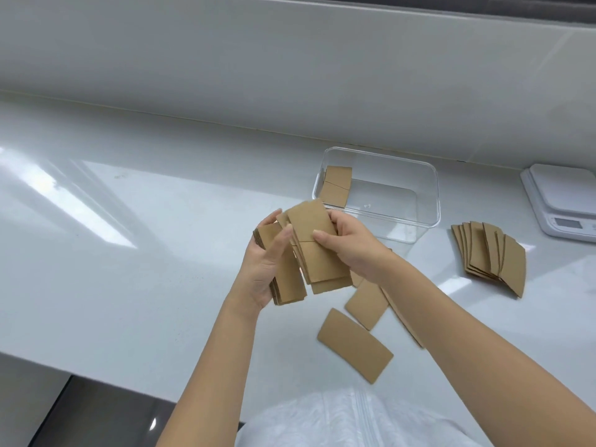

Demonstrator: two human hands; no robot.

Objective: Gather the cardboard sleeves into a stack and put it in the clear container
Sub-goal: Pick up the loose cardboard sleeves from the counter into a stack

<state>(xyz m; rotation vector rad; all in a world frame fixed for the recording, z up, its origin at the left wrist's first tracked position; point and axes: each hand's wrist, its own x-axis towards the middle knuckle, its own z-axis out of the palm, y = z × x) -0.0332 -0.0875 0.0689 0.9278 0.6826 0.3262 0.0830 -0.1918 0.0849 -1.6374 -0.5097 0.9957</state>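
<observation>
Above the white counter I hold a loose bundle of brown cardboard sleeves [317, 253]. My left hand [266, 269] grips its left side from below. My right hand [350, 243] pinches the top sleeves, thumb on their face. The clear container [429, 201] stands just behind my hands, with a few sleeves [337, 187] leaning against its left wall. Loose sleeves lie flat on the counter under my right forearm: one [354, 345] nearest me and another [367, 301] behind it. A fanned pile of several sleeves [493, 256] lies to the right of the container.
A white kitchen scale [561, 201] sits at the far right by the wall. A white backsplash runs behind the counter [129, 253], whose front edge drops off at the lower left. My white clothing [354, 421] shows at the bottom.
</observation>
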